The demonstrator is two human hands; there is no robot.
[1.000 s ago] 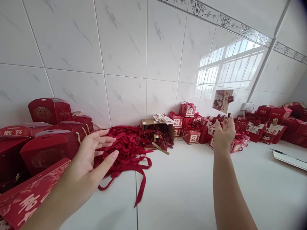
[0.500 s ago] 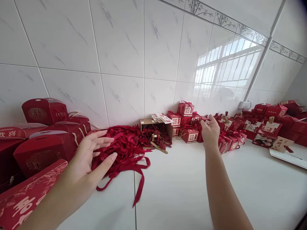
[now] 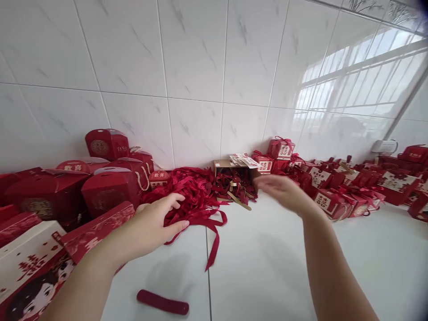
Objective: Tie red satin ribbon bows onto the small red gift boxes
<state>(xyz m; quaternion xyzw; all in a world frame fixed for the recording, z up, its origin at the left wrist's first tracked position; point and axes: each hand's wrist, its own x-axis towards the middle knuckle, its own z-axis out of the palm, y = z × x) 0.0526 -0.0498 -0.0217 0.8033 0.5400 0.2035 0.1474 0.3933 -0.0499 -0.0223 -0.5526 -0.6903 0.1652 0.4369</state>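
My left hand (image 3: 157, 225) hovers by the near side of a heap of red ribbons (image 3: 192, 189), thumb apart from the bent fingers, holding nothing that I can see. My right hand (image 3: 284, 191), a little blurred, reaches leftward with its fingers stretched out, and I see nothing in it. Its fingertips are in front of the right side of a small open cardboard box (image 3: 219, 164). Dark red and gold straps (image 3: 234, 185) fill this box and spill over its front. On the white table below my left hand lies one dark red strap (image 3: 162, 303).
Red gift boxes (image 3: 110, 191) with rope handles crowd the left side, along with a printed bag (image 3: 36, 267). White printed cards (image 3: 243, 159) rest on the cardboard box. Small red boxes with bows (image 3: 281, 148) are stacked to the right. Behind is a tiled wall (image 3: 194, 58).
The view has turned left and down, bringing the single dark red strap into sight. My right hand has swung left from the small boxes toward the cardboard box. My left hand's fingers are less spread.
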